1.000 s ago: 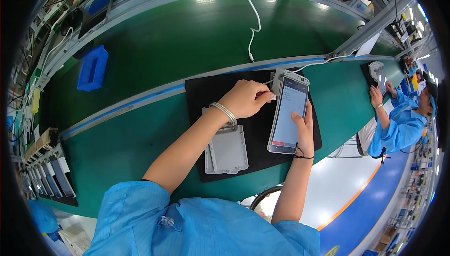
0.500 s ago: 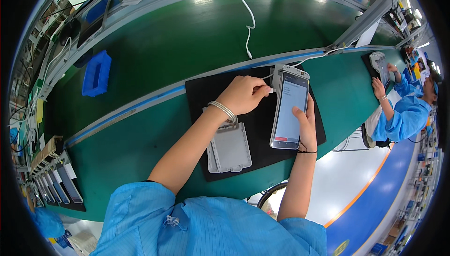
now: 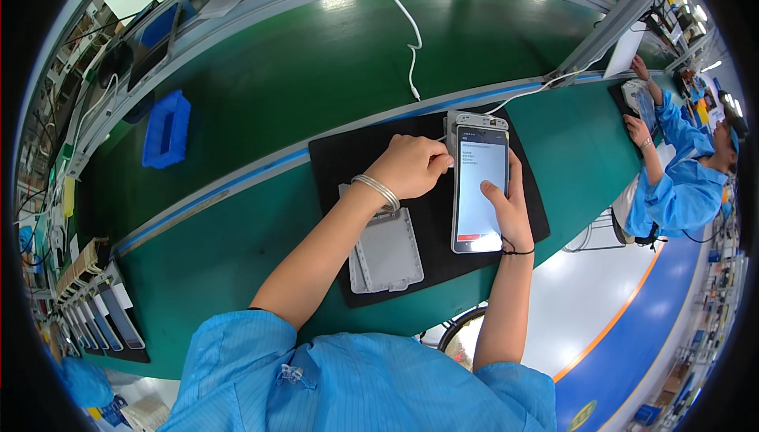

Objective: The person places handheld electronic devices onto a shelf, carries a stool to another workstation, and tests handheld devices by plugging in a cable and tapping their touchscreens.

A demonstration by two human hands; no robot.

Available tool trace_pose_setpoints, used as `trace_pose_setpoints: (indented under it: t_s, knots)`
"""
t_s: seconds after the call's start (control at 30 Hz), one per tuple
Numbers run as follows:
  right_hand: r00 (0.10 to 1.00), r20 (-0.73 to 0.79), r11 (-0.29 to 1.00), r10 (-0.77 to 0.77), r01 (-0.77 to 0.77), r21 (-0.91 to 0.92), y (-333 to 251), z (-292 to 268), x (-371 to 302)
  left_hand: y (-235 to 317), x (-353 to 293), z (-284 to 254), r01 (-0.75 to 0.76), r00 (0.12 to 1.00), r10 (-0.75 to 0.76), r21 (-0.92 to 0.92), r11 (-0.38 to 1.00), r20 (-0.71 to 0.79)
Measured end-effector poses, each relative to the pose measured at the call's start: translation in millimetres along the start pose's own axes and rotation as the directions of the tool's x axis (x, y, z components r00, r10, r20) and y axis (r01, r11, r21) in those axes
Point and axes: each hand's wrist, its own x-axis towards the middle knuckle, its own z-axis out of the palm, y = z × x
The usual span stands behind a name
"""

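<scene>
Green desk (image 3: 237, 266), black mat (image 3: 356, 155): your right hand (image 3: 506, 211) grip clamped on a lit handheld terminal (image 3: 478, 183); your left hand (image 3: 411, 167) pinches its left edge, grey tray (image 3: 387, 250) just below.

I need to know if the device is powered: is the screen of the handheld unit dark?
No, the handheld device held by the right hand shows a lit white screen with lines of text.
</scene>
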Motion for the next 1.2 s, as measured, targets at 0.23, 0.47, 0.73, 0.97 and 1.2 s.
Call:
trace_pose_setpoints:
  t_s: [0.23,0.47,0.73,0.97,1.2]
  knots:
    - [0.998,-0.009,0.995,0.063,-0.062,0.082,-8,-4,-5,-1,0,0,0.006,1.0,-0.006,0.094,0.996,-0.003]
    - [0.993,-0.115,0.999,-0.01,0.006,-0.035,1,-31,-35,4,-6,1,-0.063,0.997,0.072,0.21,0.976,-0.035]
    - [0.994,0.106,0.999,-0.016,0.02,-0.035,-1,-33,-38,0,-5,2,-0.151,0.985,0.167,0.237,0.96,-0.047]
    - [0.982,0.186,0.999,-0.044,0.039,0.031,-1,-32,-40,5,-6,2,-0.13,0.991,0.135,0.176,0.976,-0.019]
    - [0.976,0.199,0.996,-0.088,0.09,-0.004,2,-34,-41,3,-5,3,-0.129,0.991,0.133,0.161,0.978,-0.01]
